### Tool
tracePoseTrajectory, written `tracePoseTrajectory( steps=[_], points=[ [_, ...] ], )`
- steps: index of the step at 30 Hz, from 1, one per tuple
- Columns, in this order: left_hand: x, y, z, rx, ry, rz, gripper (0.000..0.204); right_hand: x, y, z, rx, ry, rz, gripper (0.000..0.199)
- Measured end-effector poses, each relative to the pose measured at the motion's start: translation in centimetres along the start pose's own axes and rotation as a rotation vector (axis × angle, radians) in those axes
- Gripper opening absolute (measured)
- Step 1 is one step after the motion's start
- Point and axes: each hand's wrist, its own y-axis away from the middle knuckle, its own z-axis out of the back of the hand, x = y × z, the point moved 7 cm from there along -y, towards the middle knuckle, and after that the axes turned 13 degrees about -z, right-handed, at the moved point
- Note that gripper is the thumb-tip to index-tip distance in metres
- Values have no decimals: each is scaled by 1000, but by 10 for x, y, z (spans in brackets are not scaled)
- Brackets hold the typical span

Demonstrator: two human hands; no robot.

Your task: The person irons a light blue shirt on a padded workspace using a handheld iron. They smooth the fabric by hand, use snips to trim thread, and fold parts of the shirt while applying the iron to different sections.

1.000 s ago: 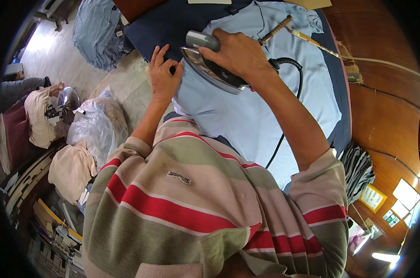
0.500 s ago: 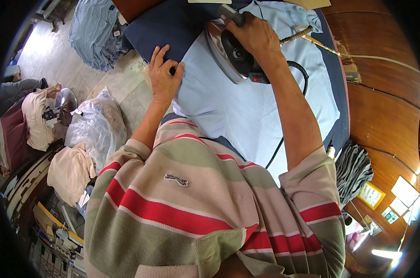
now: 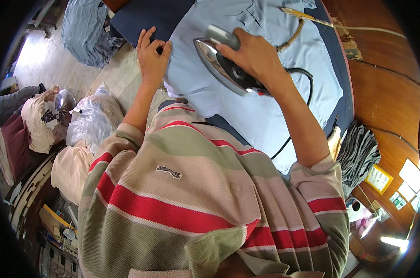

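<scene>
A metal iron [image 3: 226, 72], its silvery sole tapering to a rounded point, is above the pale blue garment [image 3: 265, 120]; whether it touches the fabric I cannot tell. The right grip [image 3: 258, 53] is wrapped around the iron's smooth, grey, cylindrical handle. The left grip [image 3: 152, 58] pinches the garment's edge between thumb and forefinger (the two make a small ring), its other fingers raised. The garment is thin and smooth, gently creased in places, spread over a bench with a matte dark blue cover [image 3: 147, 21]. A black cord [image 3: 308, 85] curves down from the iron's rear, beside the right forearm. Further out lie a crumpled grey-blue cloth heap [image 3: 85, 37], a shiny, wrinkled clear plastic bag [image 3: 92, 123] and, to the right, ruffled dark folded cloths [image 3: 358, 150] near glossy brown wood panelling [image 3: 381, 97].
</scene>
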Motion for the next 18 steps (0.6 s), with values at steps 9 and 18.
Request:
tracePoseTrajectory(
  steps=[9, 18],
  points=[
    [4, 0, -4, 16, -38, -21, 16, -60, 133, -23, 68, -76, 1, 40],
    [-35, -28, -5, 141, -340, -63, 27, -137, 130, -1, -76, -224, -425, 42]
  ],
)
